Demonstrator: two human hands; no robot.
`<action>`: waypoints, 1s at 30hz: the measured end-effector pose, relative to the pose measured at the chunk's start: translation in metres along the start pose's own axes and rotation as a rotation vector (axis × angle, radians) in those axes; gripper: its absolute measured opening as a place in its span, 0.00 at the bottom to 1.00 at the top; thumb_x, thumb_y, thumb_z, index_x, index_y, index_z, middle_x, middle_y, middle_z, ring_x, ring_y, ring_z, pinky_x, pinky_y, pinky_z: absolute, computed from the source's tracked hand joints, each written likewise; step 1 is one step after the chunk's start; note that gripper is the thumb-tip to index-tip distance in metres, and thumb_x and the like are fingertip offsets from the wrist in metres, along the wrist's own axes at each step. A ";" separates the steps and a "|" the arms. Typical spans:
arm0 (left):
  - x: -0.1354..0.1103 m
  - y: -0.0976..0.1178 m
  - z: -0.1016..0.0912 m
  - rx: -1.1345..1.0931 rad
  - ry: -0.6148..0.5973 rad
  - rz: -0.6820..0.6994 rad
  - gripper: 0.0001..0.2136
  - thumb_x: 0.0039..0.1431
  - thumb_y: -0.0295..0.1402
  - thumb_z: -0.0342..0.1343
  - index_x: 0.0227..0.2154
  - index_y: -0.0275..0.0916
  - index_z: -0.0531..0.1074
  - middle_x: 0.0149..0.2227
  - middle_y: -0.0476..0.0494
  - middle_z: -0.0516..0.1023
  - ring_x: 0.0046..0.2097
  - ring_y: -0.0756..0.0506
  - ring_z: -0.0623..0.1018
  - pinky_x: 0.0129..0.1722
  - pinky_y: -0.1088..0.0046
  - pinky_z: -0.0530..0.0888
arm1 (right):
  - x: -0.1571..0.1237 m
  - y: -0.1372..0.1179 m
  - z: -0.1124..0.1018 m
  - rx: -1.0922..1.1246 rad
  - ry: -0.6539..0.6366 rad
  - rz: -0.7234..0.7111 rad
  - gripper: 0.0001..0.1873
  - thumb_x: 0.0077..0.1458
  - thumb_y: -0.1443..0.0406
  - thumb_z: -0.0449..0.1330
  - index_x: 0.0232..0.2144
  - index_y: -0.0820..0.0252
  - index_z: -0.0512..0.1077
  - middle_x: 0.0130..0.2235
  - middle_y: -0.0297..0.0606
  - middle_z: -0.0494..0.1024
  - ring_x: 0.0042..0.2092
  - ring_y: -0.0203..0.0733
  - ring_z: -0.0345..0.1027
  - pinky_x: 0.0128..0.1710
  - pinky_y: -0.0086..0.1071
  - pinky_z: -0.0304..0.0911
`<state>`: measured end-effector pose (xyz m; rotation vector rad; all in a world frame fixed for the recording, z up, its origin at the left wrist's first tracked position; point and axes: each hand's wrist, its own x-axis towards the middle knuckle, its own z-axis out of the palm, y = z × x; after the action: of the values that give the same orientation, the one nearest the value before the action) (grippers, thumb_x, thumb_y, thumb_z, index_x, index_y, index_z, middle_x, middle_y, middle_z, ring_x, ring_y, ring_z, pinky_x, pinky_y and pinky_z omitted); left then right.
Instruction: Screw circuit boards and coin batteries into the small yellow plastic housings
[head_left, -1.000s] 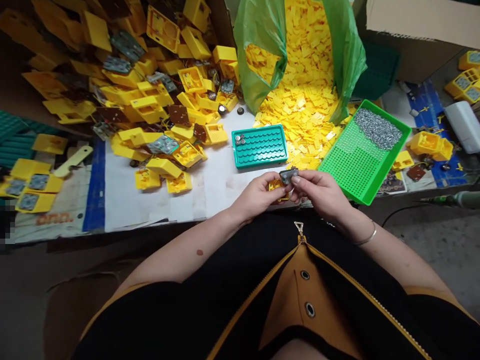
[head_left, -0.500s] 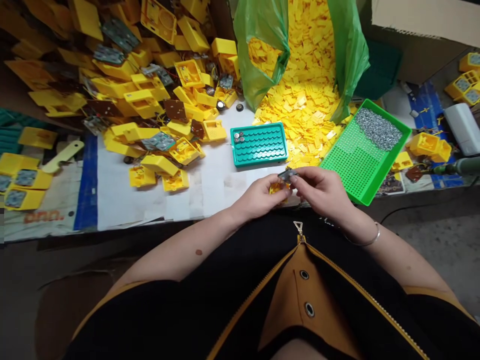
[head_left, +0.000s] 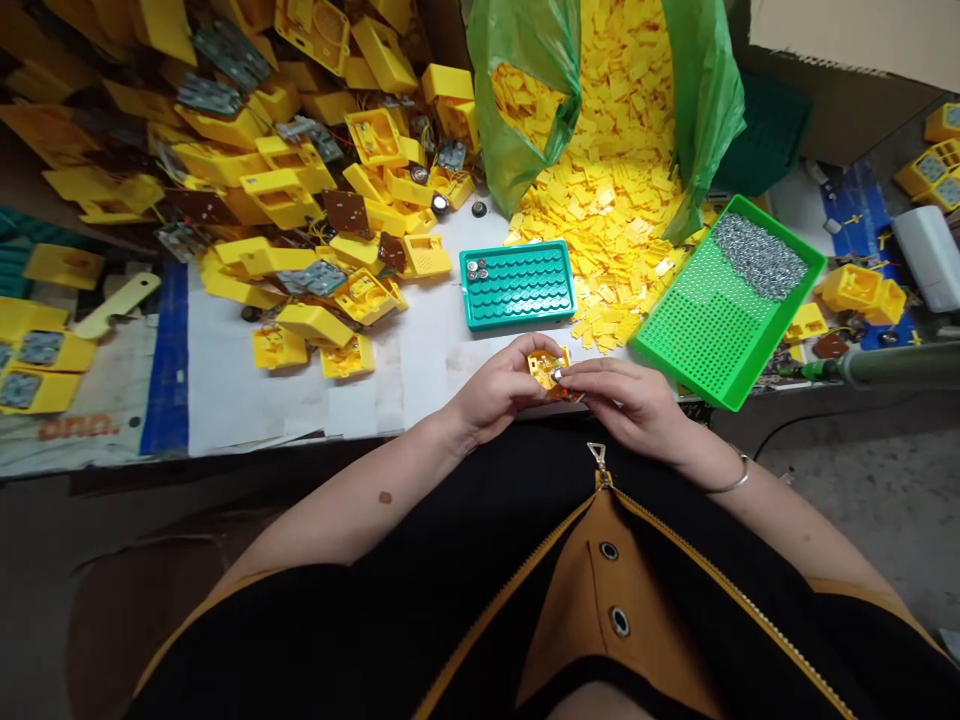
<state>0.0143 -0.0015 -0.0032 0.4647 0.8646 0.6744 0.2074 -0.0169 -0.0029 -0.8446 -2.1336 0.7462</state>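
Observation:
My left hand [head_left: 499, 390] is closed round a small yellow plastic housing [head_left: 538, 366], its hollow inside facing up, just over the table's front edge. My right hand [head_left: 634, 400] meets it from the other side, fingers pinched together. At those fingertips a small shiny silver piece [head_left: 556, 375] shows against the housing; its kind is too small to make out. Something red peeks out beneath the right fingers. Beyond both hands lies a teal tray [head_left: 517, 318] of scalloped rows, with several small round metal discs [head_left: 476, 269] in its far left corner.
Yellow housings [head_left: 281, 200] with grey and brown parts are heaped at left. A green bag [head_left: 525, 60] spills small yellow pieces [head_left: 626, 150] behind the teal tray. At right sits a green perforated basket [head_left: 739, 395] with silvery screws [head_left: 761, 258], beside a screwdriver-like tool [head_left: 900, 366].
The grey part held between both hands no longer shows. The yellow housing has come into clear view in my left hand, and my right fingertips now hold a small silver piece at it.

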 end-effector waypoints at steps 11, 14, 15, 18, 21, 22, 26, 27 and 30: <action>0.006 -0.003 0.009 -0.002 0.093 -0.012 0.12 0.49 0.27 0.62 0.37 0.39 0.68 0.34 0.49 0.76 0.23 0.54 0.72 0.20 0.79 0.69 | -0.007 0.001 0.009 -0.265 -0.129 -0.100 0.14 0.62 0.70 0.52 0.48 0.59 0.70 0.49 0.44 0.78 0.45 0.41 0.76 0.39 0.32 0.74; 0.004 -0.003 0.010 -0.020 0.117 -0.006 0.13 0.48 0.23 0.60 0.38 0.39 0.68 0.35 0.48 0.77 0.24 0.53 0.74 0.22 0.78 0.72 | -0.008 0.000 0.008 -0.223 -0.109 -0.076 0.13 0.62 0.69 0.54 0.48 0.59 0.70 0.50 0.45 0.77 0.47 0.42 0.75 0.41 0.32 0.74; 0.004 -0.004 0.010 -0.023 0.121 -0.002 0.14 0.48 0.22 0.59 0.38 0.39 0.68 0.35 0.49 0.77 0.25 0.53 0.75 0.24 0.78 0.73 | -0.008 0.000 0.008 -0.202 -0.097 -0.066 0.13 0.61 0.70 0.54 0.48 0.60 0.70 0.49 0.46 0.77 0.47 0.42 0.74 0.42 0.33 0.73; 0.003 -0.004 0.008 -0.033 0.114 0.016 0.13 0.47 0.19 0.58 0.36 0.38 0.70 0.35 0.49 0.77 0.30 0.53 0.77 0.33 0.75 0.76 | -0.008 0.000 0.010 -0.146 -0.043 -0.013 0.14 0.61 0.71 0.53 0.48 0.61 0.69 0.44 0.45 0.78 0.44 0.40 0.74 0.42 0.33 0.73; 0.004 -0.004 0.004 -0.088 0.042 -0.001 0.13 0.47 0.20 0.57 0.37 0.38 0.72 0.38 0.47 0.77 0.36 0.50 0.79 0.42 0.69 0.77 | -0.006 0.000 0.012 -0.160 0.051 0.048 0.13 0.61 0.70 0.53 0.48 0.60 0.70 0.39 0.43 0.78 0.39 0.38 0.74 0.39 0.32 0.72; 0.004 -0.005 0.002 -0.118 0.004 -0.012 0.15 0.47 0.20 0.56 0.39 0.38 0.72 0.39 0.46 0.78 0.38 0.49 0.79 0.44 0.67 0.76 | -0.004 0.000 0.012 -0.177 0.083 0.061 0.13 0.62 0.70 0.53 0.47 0.60 0.70 0.38 0.42 0.78 0.38 0.38 0.74 0.38 0.32 0.72; 0.004 -0.005 -0.002 -0.178 -0.056 -0.018 0.20 0.42 0.18 0.55 0.41 0.37 0.74 0.42 0.45 0.78 0.43 0.47 0.79 0.47 0.66 0.76 | 0.000 -0.001 0.014 -0.241 0.124 0.078 0.10 0.62 0.69 0.54 0.45 0.61 0.70 0.36 0.43 0.78 0.36 0.38 0.73 0.36 0.31 0.71; 0.003 -0.005 -0.001 -0.161 -0.039 -0.017 0.20 0.42 0.18 0.55 0.41 0.38 0.74 0.42 0.46 0.78 0.43 0.48 0.79 0.47 0.68 0.76 | 0.000 -0.001 0.014 -0.255 0.116 0.081 0.10 0.62 0.69 0.54 0.45 0.62 0.71 0.35 0.43 0.78 0.35 0.38 0.73 0.35 0.31 0.70; 0.003 -0.006 0.001 -0.087 0.020 -0.019 0.20 0.43 0.16 0.55 0.40 0.39 0.74 0.41 0.48 0.78 0.42 0.50 0.79 0.45 0.71 0.76 | 0.002 -0.002 0.014 -0.270 0.096 0.099 0.10 0.62 0.69 0.53 0.44 0.62 0.71 0.34 0.42 0.78 0.34 0.38 0.73 0.34 0.32 0.70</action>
<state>0.0187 -0.0036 -0.0074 0.3715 0.8538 0.6978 0.1948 -0.0201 -0.0090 -1.1121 -2.1479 0.4607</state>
